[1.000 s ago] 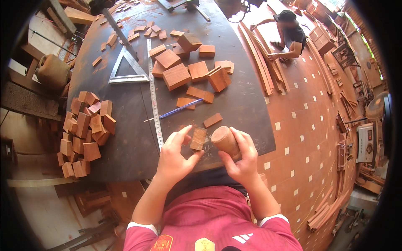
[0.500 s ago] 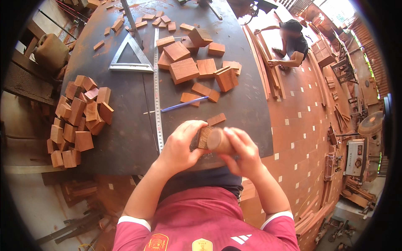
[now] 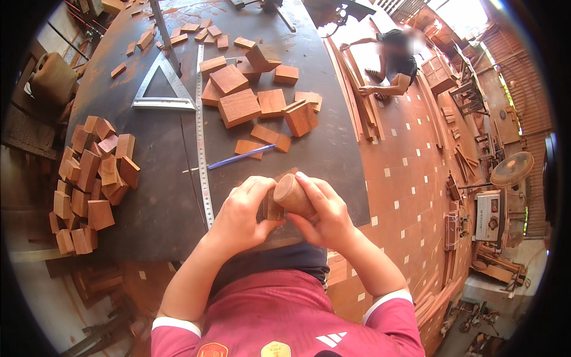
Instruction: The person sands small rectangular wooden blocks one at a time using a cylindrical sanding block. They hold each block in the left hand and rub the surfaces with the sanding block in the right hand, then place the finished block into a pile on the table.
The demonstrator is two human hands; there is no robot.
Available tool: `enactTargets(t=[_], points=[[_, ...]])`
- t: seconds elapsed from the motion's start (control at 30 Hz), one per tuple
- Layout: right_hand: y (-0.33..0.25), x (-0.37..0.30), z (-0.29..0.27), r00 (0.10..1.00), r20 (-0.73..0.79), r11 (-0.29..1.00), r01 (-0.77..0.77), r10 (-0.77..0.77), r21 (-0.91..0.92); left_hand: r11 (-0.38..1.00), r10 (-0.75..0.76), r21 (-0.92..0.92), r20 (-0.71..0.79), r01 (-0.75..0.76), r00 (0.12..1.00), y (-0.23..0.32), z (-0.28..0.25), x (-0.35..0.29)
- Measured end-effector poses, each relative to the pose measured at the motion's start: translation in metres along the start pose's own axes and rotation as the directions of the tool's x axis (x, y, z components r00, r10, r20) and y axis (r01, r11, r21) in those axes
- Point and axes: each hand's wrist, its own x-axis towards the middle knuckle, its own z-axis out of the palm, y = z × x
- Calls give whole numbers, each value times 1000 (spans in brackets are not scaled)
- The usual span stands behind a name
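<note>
Near the table's front edge, my left hand (image 3: 238, 211) is closed on a small wooden block (image 3: 273, 209), gripped between thumb and fingers. My right hand (image 3: 326, 213) wraps a round, tapered wooden piece (image 3: 292, 193) whose flat end faces up and to the left. The round piece sits right against the block and hides part of it; I cannot tell whether they touch. Just beyond them on the table, a flat wooden piece (image 3: 288, 173) is mostly covered by my hands. A blue pen (image 3: 241, 157) lies past my fingers, one end across the measuring tape (image 3: 201, 137).
Several reddish blocks (image 3: 239, 107) lie loosely at the table's middle, and a pile of blocks (image 3: 89, 169) stands on its left. A metal triangle square (image 3: 163, 107) rests beside the tape. A person (image 3: 395, 62) crouches by long boards (image 3: 354, 92) on the tiled floor at right.
My view has shifted, so the table contents appear further left. The round piece has tilted and come closer over the block, with my right hand drawn nearer to my left.
</note>
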Motion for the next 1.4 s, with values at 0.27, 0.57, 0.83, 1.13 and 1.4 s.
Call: enactTargets(t=[0.27,0.57,0.83,1.13,1.4], points=[[-33,-28,13,974,-70,976,-216,215,-7,998,-19,-66,-30,17,999,-1,5,1],[-45,-44,25,959,-134,966,-257,251,-26,999,32,-37,-59,-34,998,-3,5,3],[-41,-6,38,921,-257,944,-322,294,-75,999,-7,-38,-107,3,994,0,11,-1],[-35,-24,38,900,-289,935,-352,326,-44,1000,-2,-15,-101,0,995,3,11,0],[-47,-51,40,907,-328,947,-308,265,-87,1000,-5,21,-127,8,992,10,17,0]])
